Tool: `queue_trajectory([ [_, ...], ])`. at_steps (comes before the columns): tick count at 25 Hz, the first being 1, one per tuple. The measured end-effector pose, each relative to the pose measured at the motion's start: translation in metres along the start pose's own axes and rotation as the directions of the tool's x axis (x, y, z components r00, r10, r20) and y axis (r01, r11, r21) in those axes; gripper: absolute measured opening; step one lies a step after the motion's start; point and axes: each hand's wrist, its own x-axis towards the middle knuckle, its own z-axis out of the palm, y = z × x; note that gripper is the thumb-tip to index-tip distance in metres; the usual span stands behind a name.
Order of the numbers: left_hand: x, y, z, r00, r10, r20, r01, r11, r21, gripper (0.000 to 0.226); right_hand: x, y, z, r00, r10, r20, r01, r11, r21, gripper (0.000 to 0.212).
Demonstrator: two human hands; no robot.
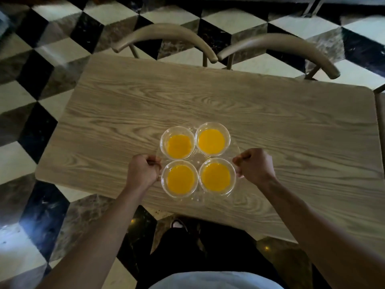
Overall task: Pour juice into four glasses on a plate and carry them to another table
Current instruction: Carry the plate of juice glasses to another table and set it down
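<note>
Several clear glasses of orange juice stand close together on a clear glass plate (198, 159): far left glass (178, 145), far right glass (212, 140), near left glass (180, 178), near right glass (216, 176). My left hand (141, 171) grips the plate's left rim and my right hand (254, 165) grips its right rim, fingers curled under. The plate is over the near part of a light wooden table (208, 105); whether it rests on the wood or hovers just above it cannot be told.
Two curved-back wooden chairs (164, 34) (279, 49) stand at the table's far edge. A black, white and grey checkered floor (37, 97) surrounds the table. My legs and a shoe (177, 224) are at the near edge.
</note>
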Motion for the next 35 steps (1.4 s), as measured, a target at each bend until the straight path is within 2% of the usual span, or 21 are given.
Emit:
queue_trajectory([
  [12, 0.072, 0.042, 0.017, 0.991, 0.081, 0.109, -0.097, 0.984, 0.148, 0.025, 0.027, -0.004, 0.010, 0.985, 0.130, -0.113, -0.124, 0.991, 0.059, 0.013],
  [16, 0.096, 0.050, 0.019, 0.982, 0.101, 0.160, -0.133, 0.971, 0.200, 0.032, 0.036, -0.007, 0.018, 0.979, 0.165, -0.120, -0.154, 0.984, 0.094, 0.009],
  [22, 0.126, 0.057, 0.027, 0.968, 0.107, 0.226, -0.163, 0.956, 0.244, 0.028, 0.049, -0.008, 0.031, 0.967, 0.202, -0.157, -0.187, 0.977, 0.104, 0.008],
  [28, 0.141, 0.057, 0.037, 0.966, 0.100, 0.240, -0.163, 0.952, 0.259, 0.031, 0.059, -0.006, 0.040, 0.954, 0.242, -0.179, -0.224, 0.968, 0.114, 0.010],
  [31, 0.147, 0.054, 0.040, 0.963, 0.091, 0.255, -0.155, 0.958, 0.243, 0.033, 0.063, -0.006, 0.043, 0.953, 0.245, -0.179, -0.231, 0.968, 0.093, 0.019],
  [35, 0.151, 0.051, 0.043, 0.964, 0.070, 0.258, -0.130, 0.965, 0.226, 0.027, 0.069, -0.006, 0.045, 0.951, 0.247, -0.185, -0.239, 0.969, 0.066, 0.020],
])
